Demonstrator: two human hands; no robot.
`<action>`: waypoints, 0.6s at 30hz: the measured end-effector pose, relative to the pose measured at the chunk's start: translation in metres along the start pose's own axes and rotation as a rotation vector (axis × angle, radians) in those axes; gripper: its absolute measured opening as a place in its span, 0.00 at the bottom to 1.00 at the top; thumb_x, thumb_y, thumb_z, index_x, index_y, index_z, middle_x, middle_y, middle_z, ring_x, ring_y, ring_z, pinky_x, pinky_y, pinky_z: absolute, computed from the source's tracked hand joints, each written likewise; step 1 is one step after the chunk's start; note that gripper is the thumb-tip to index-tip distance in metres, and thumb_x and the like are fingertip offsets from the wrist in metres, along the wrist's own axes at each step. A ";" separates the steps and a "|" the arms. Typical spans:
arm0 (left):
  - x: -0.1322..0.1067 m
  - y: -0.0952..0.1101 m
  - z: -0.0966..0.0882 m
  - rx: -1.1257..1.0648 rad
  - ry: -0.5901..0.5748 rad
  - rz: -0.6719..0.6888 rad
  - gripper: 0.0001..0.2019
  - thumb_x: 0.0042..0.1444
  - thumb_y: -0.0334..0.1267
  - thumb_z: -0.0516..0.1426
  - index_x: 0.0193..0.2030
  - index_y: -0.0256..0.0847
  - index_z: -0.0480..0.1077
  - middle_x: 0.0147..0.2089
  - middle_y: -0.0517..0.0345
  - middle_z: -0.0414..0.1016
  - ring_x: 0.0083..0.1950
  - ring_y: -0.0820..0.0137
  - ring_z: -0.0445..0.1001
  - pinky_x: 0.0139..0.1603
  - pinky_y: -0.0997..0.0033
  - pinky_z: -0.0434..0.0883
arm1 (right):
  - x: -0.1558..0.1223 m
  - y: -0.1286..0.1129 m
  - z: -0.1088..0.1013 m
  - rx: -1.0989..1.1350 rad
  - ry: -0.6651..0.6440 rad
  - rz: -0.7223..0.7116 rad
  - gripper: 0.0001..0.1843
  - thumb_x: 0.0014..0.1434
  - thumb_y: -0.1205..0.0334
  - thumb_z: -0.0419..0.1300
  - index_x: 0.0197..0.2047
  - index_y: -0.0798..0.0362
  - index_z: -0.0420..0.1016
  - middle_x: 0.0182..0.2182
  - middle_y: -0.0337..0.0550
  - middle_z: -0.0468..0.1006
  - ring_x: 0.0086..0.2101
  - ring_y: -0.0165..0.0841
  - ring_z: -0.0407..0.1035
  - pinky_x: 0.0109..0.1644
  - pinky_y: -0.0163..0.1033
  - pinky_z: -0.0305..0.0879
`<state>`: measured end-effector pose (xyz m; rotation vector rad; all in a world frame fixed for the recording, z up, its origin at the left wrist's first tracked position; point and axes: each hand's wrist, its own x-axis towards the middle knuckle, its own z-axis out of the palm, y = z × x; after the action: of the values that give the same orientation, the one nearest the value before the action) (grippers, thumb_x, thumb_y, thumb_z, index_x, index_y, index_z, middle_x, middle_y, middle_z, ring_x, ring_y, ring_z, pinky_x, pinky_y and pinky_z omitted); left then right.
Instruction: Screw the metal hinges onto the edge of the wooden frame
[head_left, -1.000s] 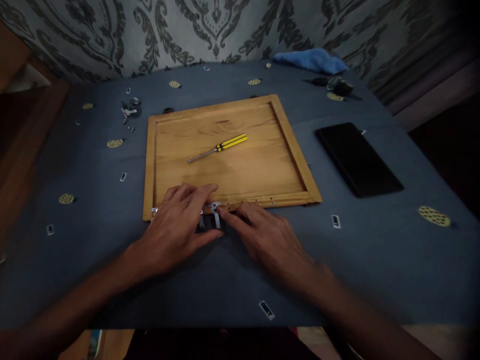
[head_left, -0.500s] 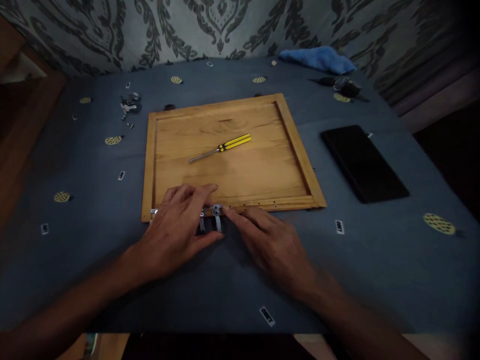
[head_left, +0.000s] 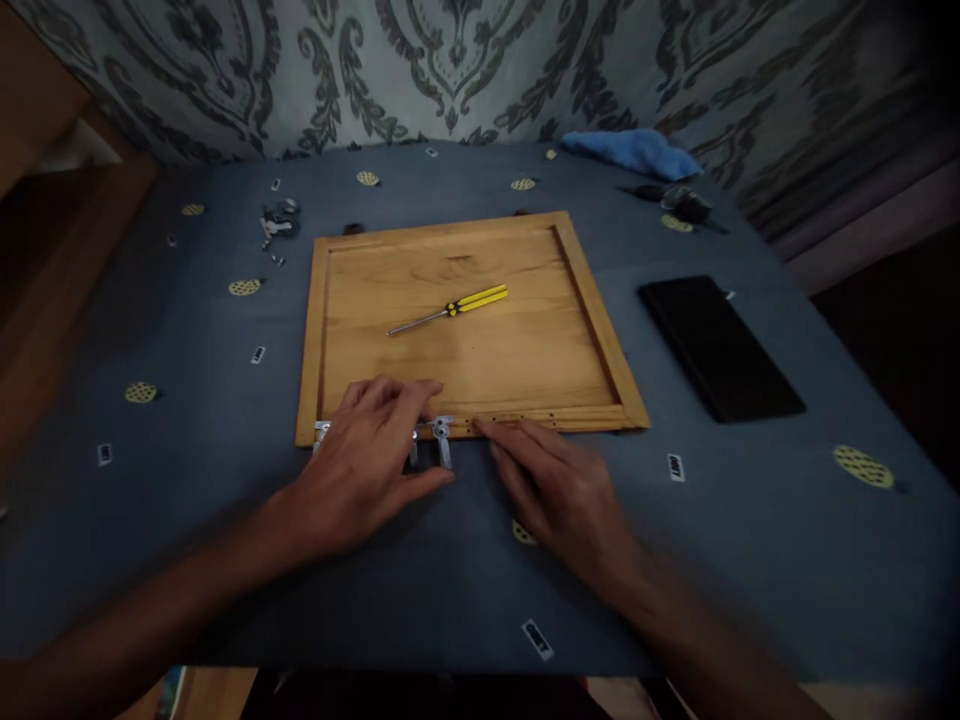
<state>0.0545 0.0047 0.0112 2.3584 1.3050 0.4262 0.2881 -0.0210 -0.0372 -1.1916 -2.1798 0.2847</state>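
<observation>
A wooden framed panel (head_left: 472, 360) lies on the table, with small dark holes along its near edge. My left hand (head_left: 356, 470) is closed over the left part of that edge, holding a metal hook rail (head_left: 442, 428) against it. Its fingers hide much of the rail; one end and downward hooks show past the thumb. My right hand (head_left: 559, 485) rests at the near edge, right of the rail, its index fingertip touching the wood by the holes and its thumb apart below. On the panel lies a yellow-and-black screwdriver (head_left: 450, 309), tip toward the left.
Small metal hardware (head_left: 282, 220) lies loose at the back left. To the right is a dark flat rectangular object (head_left: 721, 348). A blue cloth (head_left: 634, 152) and a dark tool-like item (head_left: 682, 203) sit at the back right. Patterned cloth covers the table (head_left: 202, 500).
My right fingertip has slid right along the panel edge, away from the rail's end, uncovering some holes. My left hand stays on the rail. The camera view has shifted slightly.
</observation>
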 end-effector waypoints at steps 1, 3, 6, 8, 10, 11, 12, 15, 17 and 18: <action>0.000 0.000 0.000 -0.007 -0.006 -0.014 0.32 0.59 0.39 0.70 0.66 0.43 0.61 0.53 0.52 0.80 0.57 0.53 0.75 0.60 0.50 0.72 | 0.000 0.001 0.000 -0.009 0.005 -0.014 0.18 0.73 0.71 0.54 0.60 0.52 0.77 0.41 0.47 0.86 0.39 0.38 0.84 0.42 0.42 0.82; -0.001 0.000 0.000 -0.025 -0.023 -0.035 0.31 0.60 0.40 0.70 0.65 0.44 0.62 0.53 0.52 0.80 0.58 0.53 0.75 0.59 0.49 0.72 | -0.001 0.002 0.001 -0.020 0.045 -0.038 0.19 0.72 0.71 0.54 0.61 0.51 0.76 0.41 0.47 0.86 0.38 0.37 0.84 0.41 0.40 0.83; -0.001 0.000 0.001 -0.054 -0.030 -0.039 0.31 0.60 0.42 0.69 0.65 0.44 0.62 0.55 0.51 0.80 0.59 0.52 0.74 0.59 0.49 0.73 | 0.000 0.004 0.004 -0.054 0.091 -0.085 0.17 0.72 0.72 0.54 0.59 0.51 0.77 0.41 0.48 0.87 0.36 0.37 0.85 0.38 0.39 0.83; 0.000 0.000 0.000 -0.064 -0.049 -0.028 0.31 0.60 0.43 0.70 0.65 0.44 0.62 0.54 0.51 0.80 0.59 0.52 0.75 0.60 0.48 0.73 | 0.002 0.004 0.005 -0.081 0.110 -0.118 0.16 0.74 0.70 0.52 0.57 0.52 0.77 0.41 0.48 0.88 0.37 0.37 0.86 0.38 0.40 0.84; 0.001 0.002 -0.001 -0.068 -0.051 -0.046 0.32 0.60 0.43 0.70 0.65 0.44 0.62 0.54 0.50 0.79 0.60 0.51 0.74 0.61 0.47 0.72 | 0.006 0.004 0.004 -0.102 0.118 -0.148 0.15 0.74 0.69 0.51 0.55 0.53 0.77 0.41 0.49 0.88 0.37 0.37 0.86 0.37 0.39 0.84; 0.001 0.003 -0.002 -0.073 -0.058 -0.054 0.32 0.59 0.42 0.71 0.65 0.43 0.62 0.54 0.50 0.79 0.61 0.51 0.73 0.62 0.47 0.72 | 0.008 0.004 0.003 -0.112 0.119 -0.156 0.14 0.74 0.68 0.51 0.54 0.53 0.77 0.41 0.50 0.88 0.37 0.38 0.86 0.38 0.39 0.84; 0.002 0.004 -0.003 -0.076 -0.068 -0.060 0.33 0.58 0.42 0.72 0.65 0.43 0.63 0.55 0.49 0.79 0.62 0.51 0.73 0.62 0.46 0.72 | 0.012 0.005 0.000 -0.116 0.112 -0.159 0.14 0.74 0.68 0.51 0.53 0.53 0.78 0.41 0.49 0.89 0.37 0.38 0.86 0.38 0.40 0.84; 0.003 0.007 -0.006 -0.072 -0.109 -0.080 0.32 0.55 0.42 0.73 0.62 0.40 0.66 0.56 0.47 0.78 0.62 0.50 0.73 0.62 0.47 0.72 | 0.026 0.008 -0.010 -0.060 0.022 -0.131 0.15 0.72 0.68 0.52 0.43 0.51 0.80 0.33 0.43 0.88 0.30 0.37 0.85 0.32 0.38 0.82; 0.004 0.008 -0.008 -0.063 -0.123 -0.093 0.31 0.55 0.44 0.74 0.59 0.39 0.67 0.57 0.45 0.78 0.62 0.50 0.72 0.63 0.47 0.72 | 0.041 0.011 -0.017 -0.011 -0.043 -0.084 0.16 0.71 0.68 0.53 0.37 0.50 0.80 0.28 0.41 0.85 0.27 0.36 0.83 0.29 0.38 0.79; 0.004 0.008 -0.008 -0.062 -0.125 -0.095 0.30 0.55 0.45 0.74 0.59 0.39 0.68 0.57 0.45 0.77 0.62 0.50 0.72 0.64 0.48 0.71 | 0.051 0.012 -0.020 0.009 -0.052 -0.064 0.15 0.70 0.67 0.53 0.35 0.51 0.80 0.27 0.41 0.85 0.26 0.36 0.82 0.28 0.37 0.77</action>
<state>0.0592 0.0058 0.0223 2.2243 1.3194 0.2810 0.2886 0.0253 -0.0062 -1.1192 -2.2543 0.3010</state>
